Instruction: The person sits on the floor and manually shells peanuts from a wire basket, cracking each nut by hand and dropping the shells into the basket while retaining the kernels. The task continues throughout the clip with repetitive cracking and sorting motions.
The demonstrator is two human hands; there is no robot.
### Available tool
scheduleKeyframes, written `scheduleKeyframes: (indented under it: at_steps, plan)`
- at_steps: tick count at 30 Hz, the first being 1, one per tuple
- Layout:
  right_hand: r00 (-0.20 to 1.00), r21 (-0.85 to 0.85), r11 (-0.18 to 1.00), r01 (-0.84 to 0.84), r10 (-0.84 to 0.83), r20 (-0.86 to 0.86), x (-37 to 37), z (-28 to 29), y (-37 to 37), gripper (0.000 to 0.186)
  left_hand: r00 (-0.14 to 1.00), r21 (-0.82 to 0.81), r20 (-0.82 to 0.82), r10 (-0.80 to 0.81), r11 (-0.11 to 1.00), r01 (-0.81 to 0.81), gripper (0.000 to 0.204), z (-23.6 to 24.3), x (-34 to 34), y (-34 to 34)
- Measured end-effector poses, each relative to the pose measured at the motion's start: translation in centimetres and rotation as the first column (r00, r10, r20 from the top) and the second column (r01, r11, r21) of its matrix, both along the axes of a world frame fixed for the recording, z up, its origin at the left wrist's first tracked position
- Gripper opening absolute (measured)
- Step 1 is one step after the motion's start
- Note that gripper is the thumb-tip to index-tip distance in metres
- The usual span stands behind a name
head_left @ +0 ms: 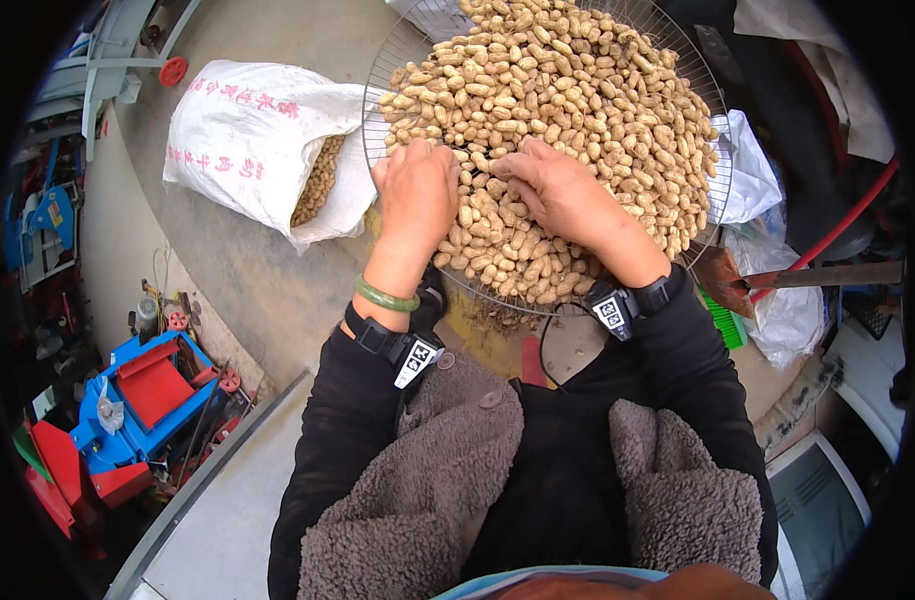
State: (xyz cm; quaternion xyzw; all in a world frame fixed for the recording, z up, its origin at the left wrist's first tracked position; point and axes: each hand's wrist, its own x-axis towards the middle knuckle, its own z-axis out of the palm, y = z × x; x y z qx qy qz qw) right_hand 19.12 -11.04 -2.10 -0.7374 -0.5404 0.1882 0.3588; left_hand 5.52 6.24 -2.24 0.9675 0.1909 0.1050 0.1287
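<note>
Concrete floor (252, 275); wire basket (371, 118) of peanuts (587, 115). My left hand (415, 198) nearer left rim, right hand (565, 195) beside; most peanuts lie far and right; fingers (518, 168) curled, cannot tell if holding any.

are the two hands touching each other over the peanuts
Apart. The head view shows it: a strip of peanuts is visible in the gap between the left hand and the right hand.
</note>
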Motion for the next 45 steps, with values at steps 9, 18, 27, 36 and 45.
scheduleKeyframes:
  at_steps: [9,18,27,36,45]
  plan:
    - [0.96,-0.214,0.954,-0.211,0.244,0.141,-1.4,0.5,-2.6,0.014,0.975,-0.384,0.098,-0.197,0.897,0.22,0.011,1.6,-0.6,-2.5]
    - [0.93,0.126,0.97,0.206,-0.154,-0.333,-1.1,1.7,-1.3,0.012,0.959,-0.765,0.236,-0.157,0.579,0.283,0.044,1.8,0.6,-5.1]
    - [0.626,0.101,0.88,0.465,-0.246,-0.74,1.4,2.5,-2.2,0.014,0.942,-0.866,0.314,0.117,0.443,0.234,0.027,1.1,2.3,-6.1]
    - [0.825,-0.085,0.885,0.458,-0.388,0.411,4.2,3.2,-7.3,0.006,0.989,-0.574,0.143,0.029,0.817,0.059,0.039,1.2,3.0,-6.7]
    - [0.988,0.153,0.977,0.151,-0.145,-0.047,2.3,2.9,-5.0,0.013,0.963,-0.787,0.27,0.006,0.578,0.217,0.035,0.6,4.1,-8.3]
